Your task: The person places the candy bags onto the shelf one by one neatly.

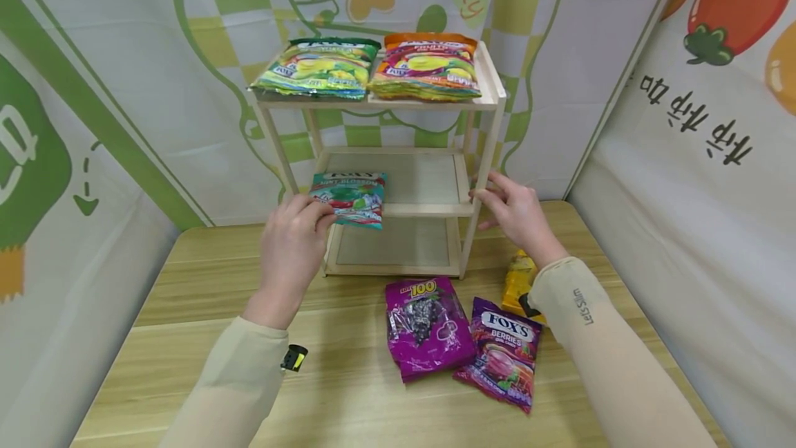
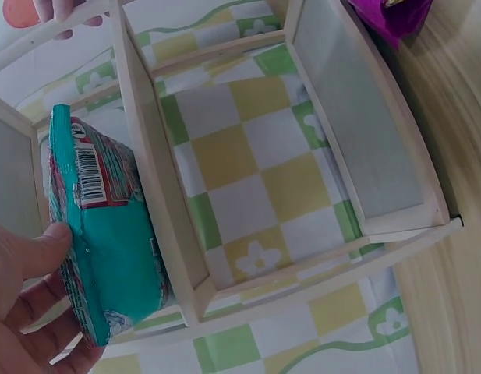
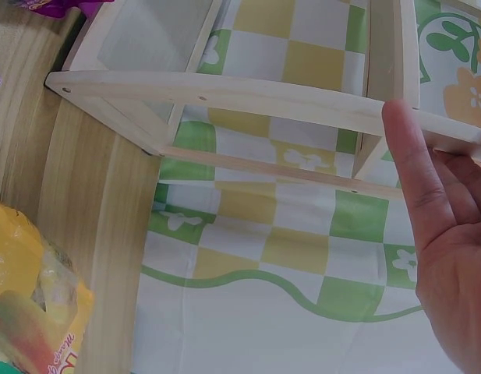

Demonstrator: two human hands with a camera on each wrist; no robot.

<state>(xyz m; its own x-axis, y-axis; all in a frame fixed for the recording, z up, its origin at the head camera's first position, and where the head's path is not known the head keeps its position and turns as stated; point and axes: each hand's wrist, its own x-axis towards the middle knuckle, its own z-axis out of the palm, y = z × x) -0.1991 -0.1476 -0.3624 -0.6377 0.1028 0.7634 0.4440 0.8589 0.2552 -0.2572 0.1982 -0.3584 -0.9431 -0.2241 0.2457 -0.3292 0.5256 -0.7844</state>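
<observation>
My left hand [image 1: 294,237] grips a teal Fox's mint candy bag [image 1: 357,200] by its left side, with the thumb pressed on its edge. The bag is at the left part of the middle shelf of a small wooden rack [image 1: 429,210]; in the left wrist view the teal bag [image 2: 111,249] stands close against the shelf board. My right hand [image 1: 515,211] holds the rack's right front post at middle-shelf height. In the right wrist view one digit lies over the post [image 3: 295,97] and the other fingers are curled behind it.
A green Fox's bag [image 1: 320,69] and an orange one [image 1: 428,68] lie on the top shelf. Before the rack, a purple grape candy bag [image 1: 428,327] and a Fox's berries bag [image 1: 505,355] lie on the table. A yellow bag [image 1: 519,282] is partly behind the right forearm.
</observation>
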